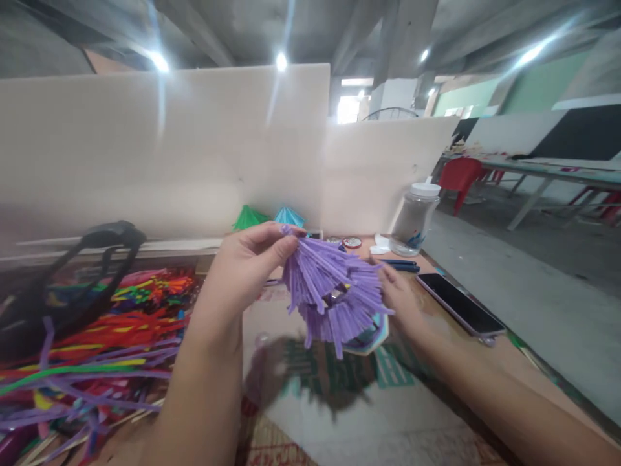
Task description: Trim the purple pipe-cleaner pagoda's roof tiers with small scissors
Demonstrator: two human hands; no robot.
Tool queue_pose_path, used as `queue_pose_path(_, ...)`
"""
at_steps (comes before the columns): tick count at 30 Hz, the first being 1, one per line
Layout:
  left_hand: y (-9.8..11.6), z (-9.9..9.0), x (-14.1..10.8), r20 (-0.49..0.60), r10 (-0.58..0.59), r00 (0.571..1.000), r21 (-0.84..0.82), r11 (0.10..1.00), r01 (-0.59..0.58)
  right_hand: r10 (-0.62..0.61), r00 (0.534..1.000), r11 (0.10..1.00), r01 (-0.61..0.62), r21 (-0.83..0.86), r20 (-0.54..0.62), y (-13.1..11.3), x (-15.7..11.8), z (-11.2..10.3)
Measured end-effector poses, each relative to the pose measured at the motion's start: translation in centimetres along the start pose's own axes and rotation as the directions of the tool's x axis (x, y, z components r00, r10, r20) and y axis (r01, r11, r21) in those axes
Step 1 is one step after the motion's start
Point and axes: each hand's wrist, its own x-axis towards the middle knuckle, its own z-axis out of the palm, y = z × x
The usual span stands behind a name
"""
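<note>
A bundle of purple pipe cleaners (323,265), spread out like a small umbrella, is held up over the cardboard on the table. My left hand (252,259) pinches its narrow top between thumb and fingers. At its right side my right hand (400,294) is closed, its fingers partly behind a second fringe of purple pipe cleaners (347,317). Under this fringe shows the edge of a pale blue and white piece (376,340), whose kind I cannot make out. The two fringes touch or overlap, with a small gap between them near the middle.
Loose coloured pipe cleaners (136,330) are heaped at left beside a black strap-like object (107,246). Green (250,217) and blue (290,217) cones stand behind. To the right are a plastic bottle (416,217), dark blue-handled pliers (400,265) and a phone (460,304). A pale board (194,149) closes the back.
</note>
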Motion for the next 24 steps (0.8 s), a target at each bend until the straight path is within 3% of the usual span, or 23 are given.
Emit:
queue_pose_path(4, 0.9, 0.4, -0.5, -0.045, 0.163, 0.986, -0.081, 0.983, -0.166, 0.166, 0.986, 0.976, -0.161, 0.144, -0.020, -1.4, 3.8, -6.2)
queue_pose_path(6, 1.1, 0.6, -0.8, -0.049, 0.217, 0.975, -0.064, 0.974, -0.219, 0.257, 0.961, 0.932, -0.217, 0.290, -0.106, -3.3, 5.0, -9.3)
queue_pose_path(7, 1.2, 0.8, -0.9, -0.049, 0.235, 0.971, -0.053, 0.970, -0.237, 0.227, 0.965, 0.952, -0.191, 0.239, -0.133, -4.3, 5.4, -10.4)
queue_pose_path(9, 1.3, 1.0, -1.2, -0.052, 0.263, 0.963, -0.026, 0.964, -0.265, 0.039, 0.997, 0.993, -0.032, 0.114, -0.064, -6.2, 6.0, -11.8)
queue_pose_path(11, 1.4, 1.3, -1.3, -0.062, 0.291, 0.955, 0.007, 0.957, -0.291, -0.159, 0.987, 0.987, 0.160, -0.012, 0.032, -7.3, 6.3, -11.9)
queue_pose_path(14, 1.4, 1.7, -1.4, -0.063, 0.324, 0.944, 0.046, 0.946, -0.322, -0.296, 0.953, 0.940, 0.303, -0.156, 0.064, -7.3, 6.3, -10.7)
queue_pose_path(18, 1.0, 2.6, -1.5, -0.039, 0.325, 0.945, 0.055, 0.945, -0.323, -0.303, 0.945, 0.937, 0.319, -0.140, 0.119, -6.4, 5.8, -9.6)
queue_pose_path(24, 0.2, 4.2, -1.6, 0.043, 0.333, 0.942, 0.046, 0.941, -0.335, -0.299, 0.947, 0.933, 0.317, -0.173, 0.122, -6.7, 5.7, -10.0)
